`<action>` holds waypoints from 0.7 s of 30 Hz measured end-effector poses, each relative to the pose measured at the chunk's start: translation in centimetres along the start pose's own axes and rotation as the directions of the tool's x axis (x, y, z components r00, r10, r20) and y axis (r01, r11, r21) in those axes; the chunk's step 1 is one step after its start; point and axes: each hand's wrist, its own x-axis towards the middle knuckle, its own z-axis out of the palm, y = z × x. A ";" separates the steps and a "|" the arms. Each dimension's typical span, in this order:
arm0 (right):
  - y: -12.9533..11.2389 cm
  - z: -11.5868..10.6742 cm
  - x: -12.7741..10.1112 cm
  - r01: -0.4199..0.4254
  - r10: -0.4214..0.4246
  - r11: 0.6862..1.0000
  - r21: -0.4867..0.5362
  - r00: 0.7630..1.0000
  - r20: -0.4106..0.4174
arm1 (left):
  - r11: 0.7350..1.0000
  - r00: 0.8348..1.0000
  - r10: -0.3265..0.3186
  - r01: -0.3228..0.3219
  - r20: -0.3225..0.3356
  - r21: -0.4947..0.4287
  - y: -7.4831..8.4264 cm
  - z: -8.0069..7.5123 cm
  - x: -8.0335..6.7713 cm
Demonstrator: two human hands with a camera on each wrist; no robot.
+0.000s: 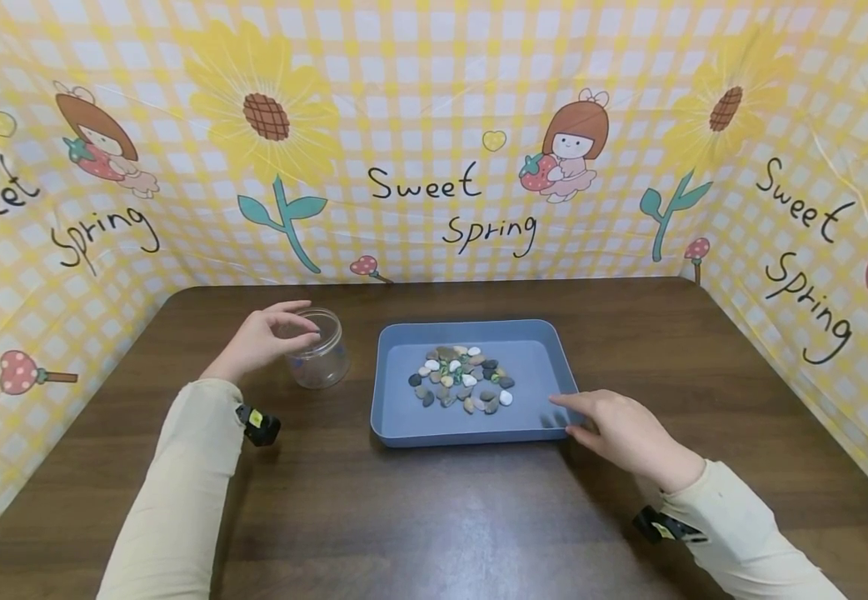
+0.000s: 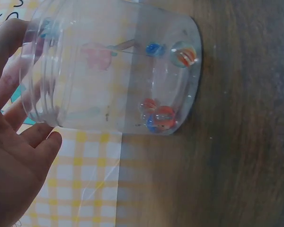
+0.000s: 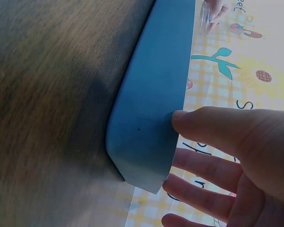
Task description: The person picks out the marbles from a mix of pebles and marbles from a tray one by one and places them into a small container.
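A clear round jar (image 1: 320, 367) stands upright on the table, left of a blue tray (image 1: 535, 354). Inside the jar's base lie several glass marbles (image 2: 163, 116) with red, orange and blue swirls. Over the jar's mouth, my left hand (image 1: 269, 337) has thumb and forefinger drawn together at the tips; a small blue-green marble (image 2: 48, 27) shows at them through the jar's neck. My right hand (image 1: 621, 429) holds the tray's near right corner, thumb against the outer wall and fingers reaching over the rim. In the tray lies a loose spread of pebbles (image 1: 491, 406) mixed with greenish marbles (image 1: 458, 379).
The dark wooden table (image 1: 434, 508) carries the jar and tray. A yellow checked cloth (image 1: 419, 100) with printed flowers and lettering walls in its back and sides. Small black cameras (image 1: 260, 425) are strapped at both wrists.
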 end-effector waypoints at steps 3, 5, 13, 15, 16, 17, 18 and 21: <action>0.0 0.0 0.0 0.002 -0.002 1.000 0.000 1.000 -0.002 | 1.000 1.000 0.002 -0.002 0.006 0.015 0.0 0.1 0.0; 0.1 0.0 0.0 0.003 -0.003 1.000 -0.002 1.000 -0.003 | 1.000 1.000 0.002 -0.002 0.005 0.021 -0.1 0.2 0.0; 0.0 0.0 0.0 0.003 -0.003 1.000 -0.006 1.000 -0.002 | 1.000 1.000 0.018 -0.017 -0.018 0.011 0.4 0.1 0.0; 0.0 0.0 0.0 0.002 -0.002 1.000 -0.003 1.000 0.000 | 1.000 0.999 0.024 -0.024 -0.030 -0.003 0.7 0.1 0.0; 0.0 0.0 0.1 0.001 -0.001 1.000 -0.002 1.000 0.002 | 1.000 0.999 0.029 -0.030 -0.036 -0.010 1.0 0.1 0.0; 0.0 0.0 0.1 -0.001 0.001 1.000 -0.002 1.000 0.003 | 0.999 0.999 0.032 -0.032 -0.039 -0.018 1.3 0.1 0.0; 0.0 0.0 0.1 -0.003 0.003 1.000 -0.001 1.000 0.005 | 0.999 0.999 0.031 -0.032 -0.041 -0.031 1.6 0.2 0.0; 0.0 0.0 0.0 -0.005 0.005 1.000 0.000 1.000 0.006 | 0.997 0.998 0.043 -0.045 -0.035 -0.064 2.4 0.3 0.2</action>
